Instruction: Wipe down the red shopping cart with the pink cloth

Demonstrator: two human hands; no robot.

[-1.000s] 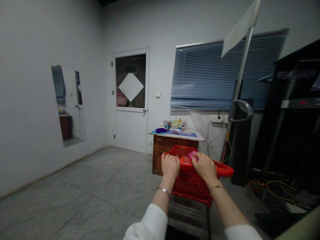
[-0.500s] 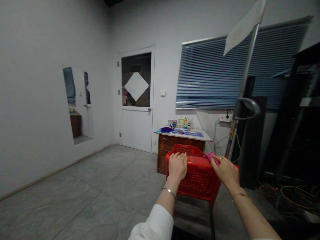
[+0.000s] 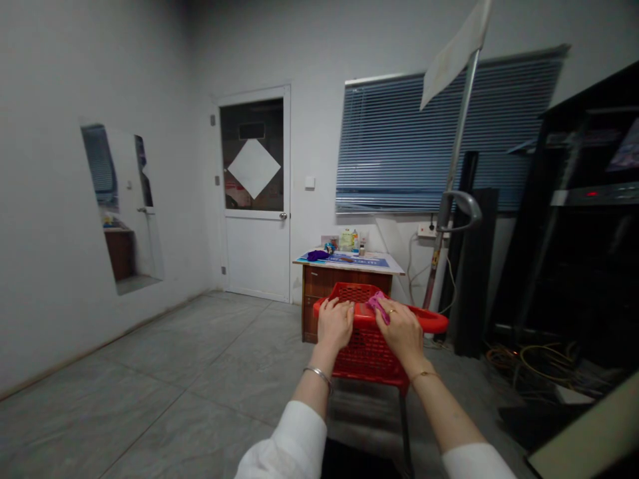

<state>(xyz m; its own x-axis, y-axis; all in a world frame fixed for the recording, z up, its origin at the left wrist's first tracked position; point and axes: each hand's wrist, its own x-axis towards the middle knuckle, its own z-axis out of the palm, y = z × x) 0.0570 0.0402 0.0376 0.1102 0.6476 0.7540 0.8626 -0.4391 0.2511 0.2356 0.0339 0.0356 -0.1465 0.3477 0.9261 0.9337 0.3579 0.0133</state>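
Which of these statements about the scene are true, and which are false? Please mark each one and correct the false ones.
1. The right hand touches a pink cloth at the top of the red plastic basket. True.
2. The left hand holds a purple cloth. False: it lies on the red plastic basket, and a purple bundle lies on the wooden desk.
3. A metal bangle circles the left wrist. True.
4. The white door stands wide open. False: it is shut.

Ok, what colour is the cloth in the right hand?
Pink, the cloth shows best in the head view.
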